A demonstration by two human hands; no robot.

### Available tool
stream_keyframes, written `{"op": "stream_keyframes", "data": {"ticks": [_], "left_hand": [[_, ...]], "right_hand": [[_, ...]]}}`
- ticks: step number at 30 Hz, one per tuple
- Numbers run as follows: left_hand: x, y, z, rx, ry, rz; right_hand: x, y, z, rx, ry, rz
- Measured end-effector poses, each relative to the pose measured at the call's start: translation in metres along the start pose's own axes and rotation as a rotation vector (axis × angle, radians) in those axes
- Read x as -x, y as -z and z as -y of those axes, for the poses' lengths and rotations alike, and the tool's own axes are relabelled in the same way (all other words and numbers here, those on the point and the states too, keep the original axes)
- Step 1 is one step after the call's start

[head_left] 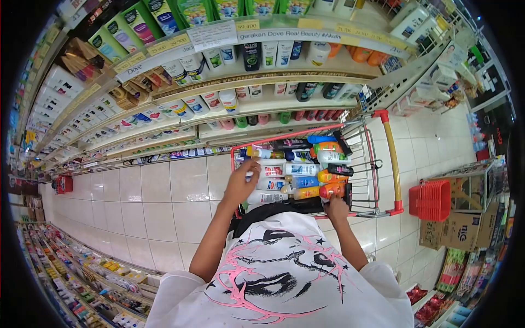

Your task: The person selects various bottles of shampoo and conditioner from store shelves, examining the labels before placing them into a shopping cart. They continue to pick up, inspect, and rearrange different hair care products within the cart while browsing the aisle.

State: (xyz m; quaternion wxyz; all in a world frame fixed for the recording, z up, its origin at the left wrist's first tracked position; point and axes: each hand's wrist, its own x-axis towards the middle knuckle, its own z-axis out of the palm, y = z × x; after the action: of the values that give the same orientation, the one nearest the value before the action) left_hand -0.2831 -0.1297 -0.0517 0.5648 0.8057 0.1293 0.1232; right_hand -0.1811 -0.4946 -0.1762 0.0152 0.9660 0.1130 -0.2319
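Observation:
A shopping cart [365, 164] with red corner trim holds several bottles lying on their sides in rows. My left hand [242, 181] is at the cart's left end, its fingers closed around a small white bottle [249, 176], mostly hidden by the hand. Close to it lie white bottles with red and blue labels [272, 171]. At the near right of the load, my right hand [336, 209] has its fingers curled against an orange bottle with a red end [331, 190]. A black-capped bottle [340, 170] and a white-and-green bottle [332, 157] lie just beyond.
Shelves [186, 106] packed with shampoo and toiletry bottles run along the far side of the cart. Stacked red baskets [430, 200] and cardboard boxes [460, 229] stand at right. Another stocked shelf [82, 279] is at lower left. Pale floor tiles [158, 188] lie between.

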Motion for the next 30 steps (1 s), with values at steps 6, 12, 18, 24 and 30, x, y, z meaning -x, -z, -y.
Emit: {"op": "stream_keyframes", "data": {"ticks": [6,12,18,24,30], "left_hand": [[0.022,-0.041,0.008,0.058,0.07,0.089],[0.033,-0.04,-0.011,0.13,0.095,0.157],[0.027,-0.042,-0.012,0.106,0.078,0.208],[0.015,-0.051,-0.043,0.03,-0.01,0.399],[-0.009,-0.064,-0.083,-0.114,-0.254,0.537]], "right_hand": [[-0.001,0.001,0.01,-0.057,0.001,-0.033],[0.011,0.015,0.012,-0.009,0.147,-0.043],[0.015,0.038,0.012,-0.152,0.046,-0.15],[0.029,0.116,0.005,-0.979,-0.035,-0.047],[0.066,0.213,0.069,-1.45,0.217,0.032]]}}
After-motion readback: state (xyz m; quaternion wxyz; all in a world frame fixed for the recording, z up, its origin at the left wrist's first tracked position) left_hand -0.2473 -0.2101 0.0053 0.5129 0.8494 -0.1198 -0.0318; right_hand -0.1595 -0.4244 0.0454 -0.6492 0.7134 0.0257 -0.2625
